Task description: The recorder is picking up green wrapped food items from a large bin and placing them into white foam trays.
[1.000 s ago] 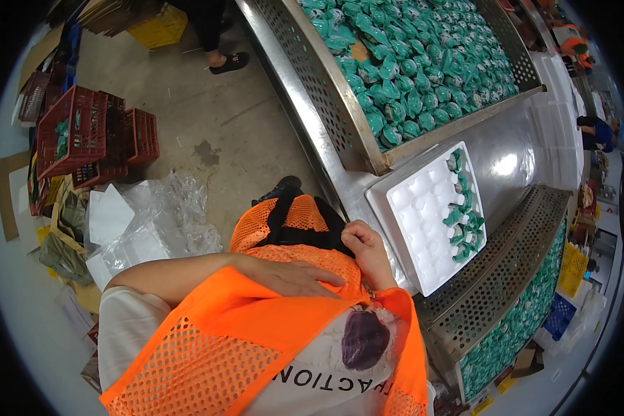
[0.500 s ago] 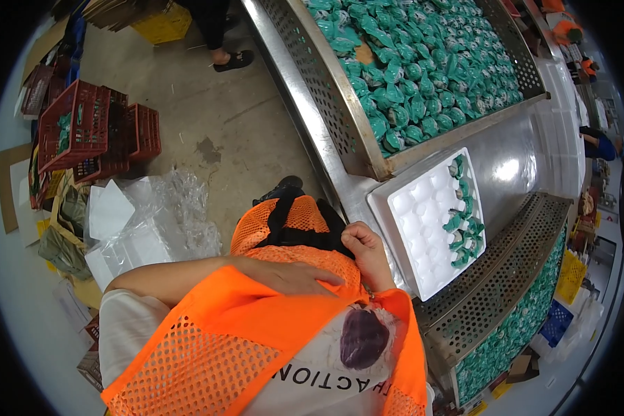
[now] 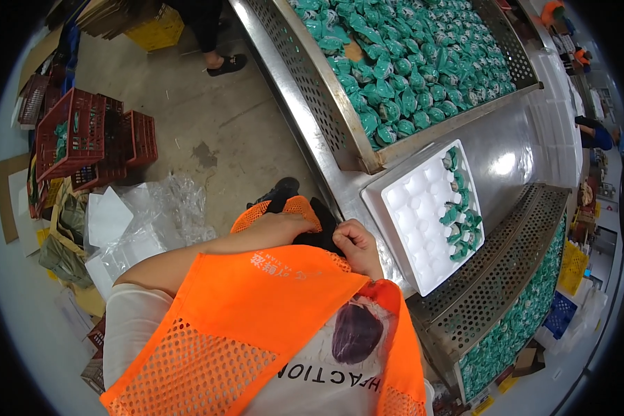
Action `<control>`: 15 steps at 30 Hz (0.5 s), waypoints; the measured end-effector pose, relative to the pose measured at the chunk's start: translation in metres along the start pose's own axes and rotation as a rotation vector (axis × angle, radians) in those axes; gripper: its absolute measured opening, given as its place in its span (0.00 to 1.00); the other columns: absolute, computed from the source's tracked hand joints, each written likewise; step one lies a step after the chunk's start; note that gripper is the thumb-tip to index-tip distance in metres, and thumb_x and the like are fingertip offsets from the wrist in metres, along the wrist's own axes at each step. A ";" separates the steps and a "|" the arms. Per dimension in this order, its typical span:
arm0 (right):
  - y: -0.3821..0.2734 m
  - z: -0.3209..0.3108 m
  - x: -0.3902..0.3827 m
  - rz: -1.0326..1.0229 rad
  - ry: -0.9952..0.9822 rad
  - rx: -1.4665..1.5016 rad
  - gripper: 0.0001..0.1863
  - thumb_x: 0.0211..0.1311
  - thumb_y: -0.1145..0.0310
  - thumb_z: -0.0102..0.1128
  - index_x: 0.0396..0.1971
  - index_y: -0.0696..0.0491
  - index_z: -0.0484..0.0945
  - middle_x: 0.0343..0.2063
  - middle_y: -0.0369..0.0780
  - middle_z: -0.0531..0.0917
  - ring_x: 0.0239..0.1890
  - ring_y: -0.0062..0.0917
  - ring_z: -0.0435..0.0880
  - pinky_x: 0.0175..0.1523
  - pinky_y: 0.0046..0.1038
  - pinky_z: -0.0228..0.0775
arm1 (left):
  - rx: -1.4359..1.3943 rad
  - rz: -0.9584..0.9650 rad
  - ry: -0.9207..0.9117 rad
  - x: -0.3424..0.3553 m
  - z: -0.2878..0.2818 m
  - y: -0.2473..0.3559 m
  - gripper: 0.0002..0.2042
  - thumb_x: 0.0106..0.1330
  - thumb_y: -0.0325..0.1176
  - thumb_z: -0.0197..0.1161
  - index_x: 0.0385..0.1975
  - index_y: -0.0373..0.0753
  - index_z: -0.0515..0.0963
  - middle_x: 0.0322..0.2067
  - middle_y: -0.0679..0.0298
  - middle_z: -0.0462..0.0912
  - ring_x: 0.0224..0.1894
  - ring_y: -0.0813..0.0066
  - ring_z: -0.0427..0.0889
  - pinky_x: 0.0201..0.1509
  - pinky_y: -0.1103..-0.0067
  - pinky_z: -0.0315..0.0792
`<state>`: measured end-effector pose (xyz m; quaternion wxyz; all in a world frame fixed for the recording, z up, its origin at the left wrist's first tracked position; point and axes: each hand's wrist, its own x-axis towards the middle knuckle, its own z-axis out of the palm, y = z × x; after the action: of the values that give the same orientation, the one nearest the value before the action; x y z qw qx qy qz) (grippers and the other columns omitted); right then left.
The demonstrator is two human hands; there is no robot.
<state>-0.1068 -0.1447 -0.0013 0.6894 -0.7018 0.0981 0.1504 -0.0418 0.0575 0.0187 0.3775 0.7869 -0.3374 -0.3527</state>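
Note:
My left hand (image 3: 288, 227) lies at my waist against the orange mesh vest (image 3: 246, 277); its fingertips are hidden in the cloth. Beside it, my right hand (image 3: 356, 244) is closed, thumb pressed to its fingers, against black fabric (image 3: 320, 237). Whatever it pinches does not show. Right of that hand, a white moulded tray (image 3: 414, 208) sits tilted on the metal table. Green-wrapped round pieces (image 3: 462, 225) fill some hollows along its right side, while the left hollows are bare. Neither hand touches the tray.
A perforated metal bin (image 3: 326, 114) beyond the tray holds many green-wrapped pieces (image 3: 409, 76). Another perforated trough (image 3: 492, 263) stands at the right. On the floor at left are red crates (image 3: 73, 135) and clear plastic sheeting (image 3: 170, 215). A person's foot (image 3: 227, 64) shows at the top.
My left hand has moved up and away from my body, from over the vest front to the mesh near the black fabric. The right hand stays closed at nearly the same place.

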 end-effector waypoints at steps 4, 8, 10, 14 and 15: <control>0.000 -0.002 -0.003 0.014 0.025 -0.017 0.02 0.47 0.81 0.53 0.20 0.60 0.72 0.24 0.36 0.71 0.28 0.19 0.69 0.33 0.17 0.60 | -0.086 -0.114 -0.015 -0.002 0.015 0.002 0.22 0.52 0.39 0.57 0.48 0.41 0.66 0.46 0.56 0.71 0.50 0.59 0.68 0.50 0.70 0.64; -0.012 -0.001 -0.002 0.011 -0.009 -0.305 0.04 0.45 0.76 0.57 0.20 0.59 0.72 0.24 0.39 0.72 0.28 0.24 0.72 0.31 0.20 0.63 | -0.180 -0.048 0.133 -0.010 0.021 0.001 0.21 0.52 0.40 0.58 0.45 0.38 0.66 0.44 0.53 0.70 0.51 0.56 0.67 0.51 0.71 0.62; -0.023 0.002 -0.004 0.028 -0.043 -0.422 0.05 0.44 0.74 0.58 0.22 0.58 0.72 0.25 0.40 0.73 0.30 0.27 0.72 0.31 0.21 0.64 | -0.186 -0.053 0.167 -0.012 0.023 0.001 0.20 0.52 0.40 0.57 0.44 0.38 0.66 0.43 0.53 0.71 0.50 0.56 0.68 0.50 0.71 0.63; -0.020 -0.001 -0.006 -0.383 -0.239 -0.410 0.12 0.41 0.74 0.57 0.31 0.55 0.74 0.31 0.40 0.75 0.37 0.32 0.73 0.40 0.27 0.64 | -0.231 -0.127 0.218 -0.009 0.017 0.010 0.21 0.51 0.38 0.60 0.43 0.37 0.65 0.41 0.53 0.72 0.48 0.56 0.70 0.48 0.72 0.64; -0.024 -0.002 -0.003 -0.570 -0.524 -0.317 0.15 0.40 0.73 0.57 0.34 0.54 0.74 0.33 0.39 0.75 0.39 0.32 0.72 0.43 0.29 0.63 | -0.231 -0.133 0.224 -0.011 0.017 0.009 0.21 0.51 0.38 0.60 0.43 0.37 0.65 0.41 0.53 0.72 0.48 0.56 0.70 0.48 0.72 0.64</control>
<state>-0.1010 -0.1459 0.0227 0.5885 -0.7364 -0.3030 0.1401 -0.0637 0.0558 0.0219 0.4763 0.7933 -0.1977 -0.3236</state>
